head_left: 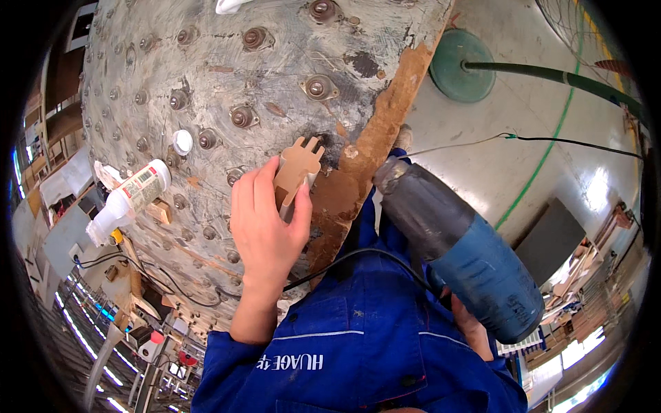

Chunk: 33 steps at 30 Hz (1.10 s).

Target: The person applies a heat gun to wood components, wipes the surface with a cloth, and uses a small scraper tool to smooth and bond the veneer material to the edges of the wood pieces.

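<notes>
My left hand (pixel 265 224) pinches a tan plastic piece (pixel 298 165) between thumb and fingers. It is bent like a short channel, with several prongs and notches at its far end. My right hand (pixel 469 322), mostly hidden, is closed behind a blue and black heat gun (pixel 458 241). The gun's metal nozzle points up and left, toward the worktable's edge, apart from the tan piece. A dark cord loops across my blue jacket. Beneath my left hand spreads the worn grey worktable (pixel 220 82), studded with ball rollers.
A white bottle (pixel 141 189) lies on the table at left, near a round white cap (pixel 182 142) and a small wooden block (pixel 160 210). A thin cable trails along the table. On the floor at right are a green round base with a pole (pixel 463 65) and a dark panel (pixel 551 241).
</notes>
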{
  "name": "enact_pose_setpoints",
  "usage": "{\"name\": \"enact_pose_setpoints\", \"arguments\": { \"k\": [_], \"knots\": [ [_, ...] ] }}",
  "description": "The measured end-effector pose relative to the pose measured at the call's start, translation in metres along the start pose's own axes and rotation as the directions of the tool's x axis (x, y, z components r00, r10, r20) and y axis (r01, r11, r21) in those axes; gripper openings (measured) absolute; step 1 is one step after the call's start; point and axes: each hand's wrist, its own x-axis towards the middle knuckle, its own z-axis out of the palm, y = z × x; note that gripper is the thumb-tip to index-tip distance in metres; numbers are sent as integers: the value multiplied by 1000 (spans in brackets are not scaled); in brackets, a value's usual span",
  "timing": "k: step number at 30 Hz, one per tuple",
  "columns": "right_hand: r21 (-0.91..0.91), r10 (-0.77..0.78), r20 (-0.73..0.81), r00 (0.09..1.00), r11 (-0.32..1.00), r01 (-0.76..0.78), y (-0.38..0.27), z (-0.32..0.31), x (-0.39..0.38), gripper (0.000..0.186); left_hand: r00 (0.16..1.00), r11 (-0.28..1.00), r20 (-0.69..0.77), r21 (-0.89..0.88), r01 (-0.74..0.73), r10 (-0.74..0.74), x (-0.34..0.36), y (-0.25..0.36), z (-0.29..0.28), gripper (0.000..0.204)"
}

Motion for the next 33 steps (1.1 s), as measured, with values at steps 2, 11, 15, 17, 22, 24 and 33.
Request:
{"name": "enact_pose_setpoints", "arguments": {
  "k": [2, 11, 15, 17, 22, 24, 33],
  "knots": [
    [0, -11, -1, 1000, 1000, 11, 7, -4, 3, 18, 1000, 999, 19, 29, -17, 17, 1, 1, -1, 45],
    [379, 116, -185, 976, 925, -38, -1, 1, 4, 13, 998, 991, 24, 125, -54, 51, -7, 7, 5, 38],
    [833, 264, -163, 951, 553, -11, -45, -25, 14, 6, 1000, 983, 29, 185, -13, 8, -3, 8, 5, 36],
    [789, 85, -273, 958, 590, 173, -44, -33, 12, 10, 998, 987, -59, 160, 5, 4, -15, 9, 4, 33],
    [889, -27, -306, 952, 349, 296, -53, -47, 7, 32, 965, 992, -259, 123, 1, 31, -14, 13, 17, 27],
    [899, -75, -302, 950, 308, 310, -46, -44, 10, 35, 971, 996, -237, 88, -6, 27, -13, 13, 14, 26],
    [945, -34, -299, 954, 132, 301, -39, -23, -3, 36, 953, 992, -292, 123, -42, 76, -16, 8, 23, 23]
  ]
}}
